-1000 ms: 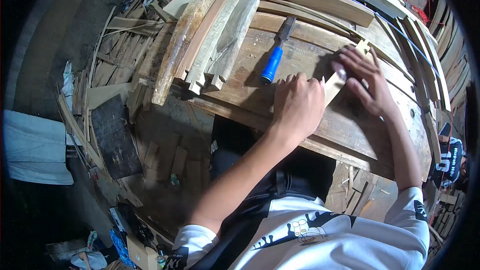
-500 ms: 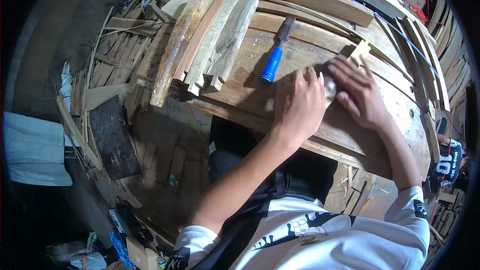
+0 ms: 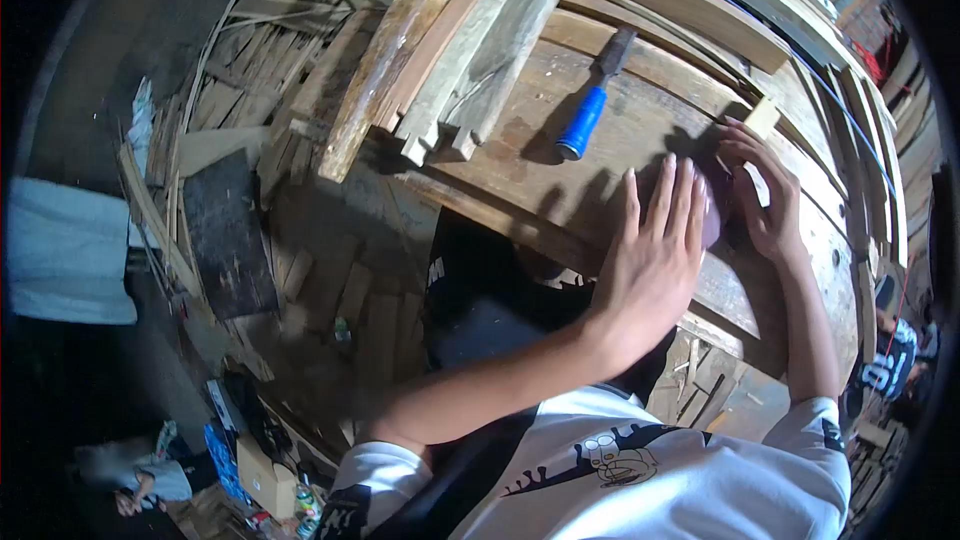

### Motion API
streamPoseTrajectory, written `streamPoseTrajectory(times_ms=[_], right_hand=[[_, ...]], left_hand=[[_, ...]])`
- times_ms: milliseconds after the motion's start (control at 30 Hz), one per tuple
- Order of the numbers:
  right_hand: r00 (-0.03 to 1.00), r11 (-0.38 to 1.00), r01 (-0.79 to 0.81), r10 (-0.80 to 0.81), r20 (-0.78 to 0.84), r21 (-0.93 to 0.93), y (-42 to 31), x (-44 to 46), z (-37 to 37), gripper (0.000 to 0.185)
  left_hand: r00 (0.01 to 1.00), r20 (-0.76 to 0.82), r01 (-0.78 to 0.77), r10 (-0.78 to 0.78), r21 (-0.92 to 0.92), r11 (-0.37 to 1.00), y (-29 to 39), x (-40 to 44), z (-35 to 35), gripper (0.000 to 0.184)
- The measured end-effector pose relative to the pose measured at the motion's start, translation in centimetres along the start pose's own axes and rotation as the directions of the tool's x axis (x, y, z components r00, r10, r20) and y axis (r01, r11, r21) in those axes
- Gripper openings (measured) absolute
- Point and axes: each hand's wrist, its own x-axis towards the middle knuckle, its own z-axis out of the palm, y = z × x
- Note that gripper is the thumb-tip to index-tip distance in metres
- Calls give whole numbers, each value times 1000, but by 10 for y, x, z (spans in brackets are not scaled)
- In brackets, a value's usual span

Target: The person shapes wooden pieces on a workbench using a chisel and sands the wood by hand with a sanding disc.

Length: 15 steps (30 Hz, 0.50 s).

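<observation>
My left hand (image 3: 652,258) is stretched out above the front part of the wooden workbench (image 3: 560,75), fingers extended and holding nothing. Beside its fingertips is a rounded purplish thing (image 3: 712,208), mostly hidden; its kind is unclear. My right hand (image 3: 770,195) curves on the far side of that thing, thumb apart from the bent fingers. Its fingertips are close to a small pale wood piece (image 3: 763,118); whether they touch it I cannot tell. A chisel (image 3: 584,122) with a blue handle lies left of my hands, blade pointing away.
Several notched boards (image 3: 470,70) and a rough-edged plank (image 3: 395,60) lie along the bench's left side. A long beam (image 3: 680,5) runs across the back. Scrap wood (image 3: 270,70) is piled at left. Other people (image 3: 890,365) appear at the far right and lower left.
My left hand's fingers have straightened from a bent pose, and the hand has drawn back slightly. My right hand has turned and curled a little. The whole view has shifted; the chisel stays put.
</observation>
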Motion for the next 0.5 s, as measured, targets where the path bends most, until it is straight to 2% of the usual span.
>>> streamPoseTrajectory(times_ms=[133,233,267,300,367,500], right_hand=[[998,990,51,-45,53,-130,5,-1,1,29],[998,993,44,-39,47,-106,6,0,4,29],[998,994,31,-26,53,-102,7,0,4,28],[998,993,27,-21,59,-112,6,1,2,27],[999,992,4,3,54,-127,6,0,0,27],[997,995,16,-8,77,-103,5,1,-1,26]], left_hand=[[990,128,51,-63,92,994,8,-36,-18,75],[989,129,44,-74,217,975,19,-20,-15,70],[997,71,22,-43,265,964,19,-9,-6,67],[999,25,25,-31,234,972,18,2,-4,64],[999,45,-3,-10,281,960,18,7,-5,65],[993,118,-32,1,257,966,8,-27,-15,67]])
